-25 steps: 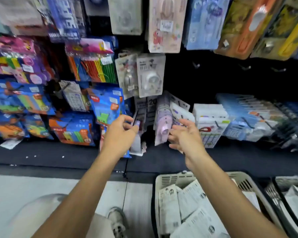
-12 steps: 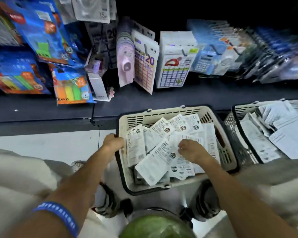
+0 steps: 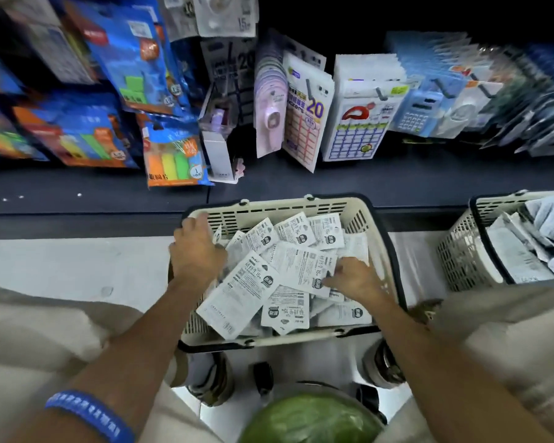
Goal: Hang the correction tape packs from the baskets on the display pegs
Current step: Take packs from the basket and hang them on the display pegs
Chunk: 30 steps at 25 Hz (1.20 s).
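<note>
My left hand (image 3: 196,251) and right hand (image 3: 354,278) lie flat, gripping nothing, on light, slippery packs (image 3: 296,266); I'd pinch one by its stiff card edge.

We see white correction tape packs (image 3: 296,266) with black print in a cream basket (image 3: 282,211) rimmed black, and a blue wristband (image 3: 88,414).

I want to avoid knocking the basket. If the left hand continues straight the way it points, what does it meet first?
Probably the basket's far wall: the left hand points away from the person, fingers already near that slatted wall, above the correction tape packs. Depth is unclear.
</note>
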Each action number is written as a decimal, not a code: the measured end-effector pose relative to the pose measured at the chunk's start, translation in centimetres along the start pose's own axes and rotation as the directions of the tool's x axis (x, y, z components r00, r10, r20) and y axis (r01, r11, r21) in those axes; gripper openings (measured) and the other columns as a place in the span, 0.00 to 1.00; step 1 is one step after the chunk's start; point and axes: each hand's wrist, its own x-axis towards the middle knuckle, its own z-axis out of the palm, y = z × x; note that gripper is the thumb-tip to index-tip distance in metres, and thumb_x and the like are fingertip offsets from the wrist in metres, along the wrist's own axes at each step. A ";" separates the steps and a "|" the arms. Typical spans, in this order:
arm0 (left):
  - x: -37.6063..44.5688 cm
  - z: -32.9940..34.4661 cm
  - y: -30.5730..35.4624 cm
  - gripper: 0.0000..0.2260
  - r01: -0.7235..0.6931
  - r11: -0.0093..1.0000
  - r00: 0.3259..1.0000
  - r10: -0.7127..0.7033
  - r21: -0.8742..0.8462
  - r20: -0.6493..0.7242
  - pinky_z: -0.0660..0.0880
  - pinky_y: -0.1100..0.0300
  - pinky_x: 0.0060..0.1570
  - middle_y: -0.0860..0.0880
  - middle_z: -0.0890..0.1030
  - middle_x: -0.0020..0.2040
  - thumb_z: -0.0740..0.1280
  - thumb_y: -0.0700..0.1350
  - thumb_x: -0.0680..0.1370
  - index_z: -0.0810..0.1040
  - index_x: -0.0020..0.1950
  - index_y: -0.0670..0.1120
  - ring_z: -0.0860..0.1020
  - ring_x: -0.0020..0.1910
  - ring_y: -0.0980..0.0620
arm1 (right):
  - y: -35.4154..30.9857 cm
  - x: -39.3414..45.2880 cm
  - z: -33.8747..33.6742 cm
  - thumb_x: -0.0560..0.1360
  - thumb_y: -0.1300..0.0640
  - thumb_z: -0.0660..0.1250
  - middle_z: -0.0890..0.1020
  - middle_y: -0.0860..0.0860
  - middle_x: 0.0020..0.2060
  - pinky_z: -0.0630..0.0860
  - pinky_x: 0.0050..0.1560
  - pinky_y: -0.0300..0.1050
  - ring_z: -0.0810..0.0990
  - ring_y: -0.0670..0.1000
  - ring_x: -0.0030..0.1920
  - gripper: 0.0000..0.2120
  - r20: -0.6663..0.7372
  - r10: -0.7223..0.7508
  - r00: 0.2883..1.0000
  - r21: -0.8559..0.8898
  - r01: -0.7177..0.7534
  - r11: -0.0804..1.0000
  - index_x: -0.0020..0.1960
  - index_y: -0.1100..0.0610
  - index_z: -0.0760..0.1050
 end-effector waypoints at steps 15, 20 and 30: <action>-1.5 2.8 1.3 0.18 0.085 0.993 0.915 -0.112 0.086 0.388 0.77 0.57 0.50 0.45 0.80 0.56 0.68 0.42 0.79 0.73 0.69 0.41 0.79 0.53 0.46 | -9.0 -0.6 -9.5 0.77 0.57 0.67 0.87 0.44 0.50 0.74 0.59 0.50 0.81 0.47 0.55 0.11 0.056 -0.284 0.957 0.348 0.248 0.904 0.52 0.44 0.84; 3.1 -2.5 0.3 0.12 0.176 0.982 0.967 -0.158 -0.074 0.202 0.74 0.54 0.54 0.45 0.83 0.58 0.66 0.47 0.80 0.80 0.63 0.48 0.80 0.56 0.41 | -12.0 -0.7 -11.0 0.75 0.53 0.74 0.87 0.46 0.37 0.75 0.49 0.45 0.82 0.41 0.42 0.02 0.004 -0.475 0.880 -0.207 0.465 0.861 0.45 0.50 0.84; 1.5 -0.6 2.6 0.20 0.545 0.363 0.688 0.321 -0.756 0.651 0.81 0.57 0.50 0.47 0.86 0.58 0.70 0.63 0.75 0.83 0.61 0.53 0.85 0.57 0.48 | -14.6 1.0 -2.2 0.73 0.52 0.77 0.84 0.49 0.34 0.76 0.39 0.42 0.82 0.50 0.36 0.10 -0.135 -0.272 0.953 0.219 0.296 0.930 0.40 0.56 0.81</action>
